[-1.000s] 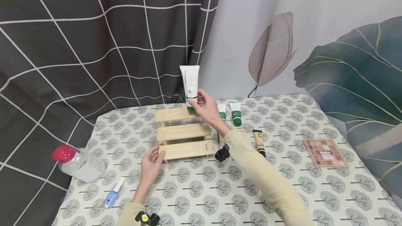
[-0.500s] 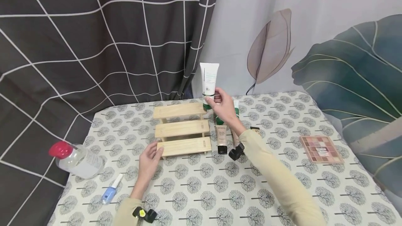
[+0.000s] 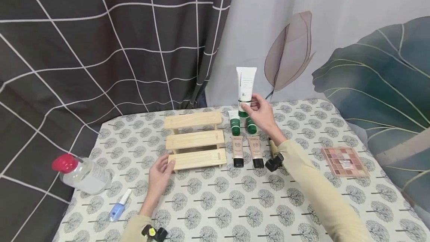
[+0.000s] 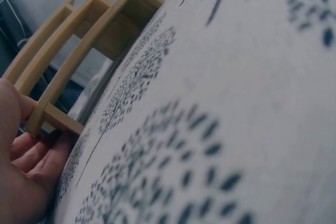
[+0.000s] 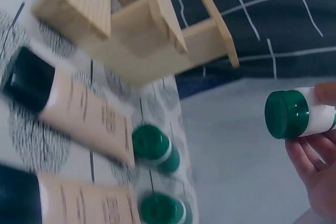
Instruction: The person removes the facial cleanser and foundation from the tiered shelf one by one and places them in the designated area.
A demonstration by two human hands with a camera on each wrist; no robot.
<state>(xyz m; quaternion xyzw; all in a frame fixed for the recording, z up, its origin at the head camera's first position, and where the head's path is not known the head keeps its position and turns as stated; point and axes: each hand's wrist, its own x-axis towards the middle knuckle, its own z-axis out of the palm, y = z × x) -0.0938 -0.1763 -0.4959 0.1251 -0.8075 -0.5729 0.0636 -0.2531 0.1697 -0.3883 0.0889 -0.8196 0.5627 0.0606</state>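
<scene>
In the head view a three-step wooden shelf (image 3: 195,139) stands on the cloth. At its front left corner is my left hand (image 3: 159,174); the left wrist view has the thumb and fingers around the end of the lowest step (image 4: 79,66). To the right of the shelf, my right hand (image 3: 263,114) holds up a white squeeze tube (image 3: 246,83) with its green cap down, above the table. Two similar tubes (image 3: 235,126) lie below it, one partly hidden by the raised tube and hand. Closer to me lie two beige BB cream tubes (image 3: 237,148) with black caps.
A gold tube (image 3: 273,146) is partly covered by my right sleeve. Further right lies an eyeshadow palette (image 3: 345,161). On the left are a clear bottle with a red top (image 3: 89,176) and a blue nail polish bottle (image 3: 117,210). Curtains (image 3: 151,47) hang behind the table.
My right hand has carried the white tube rightward, from above the shelf's top step to above the other green-capped tubes. The BB cream tubes have come into full view. My left hand stays at the shelf.
</scene>
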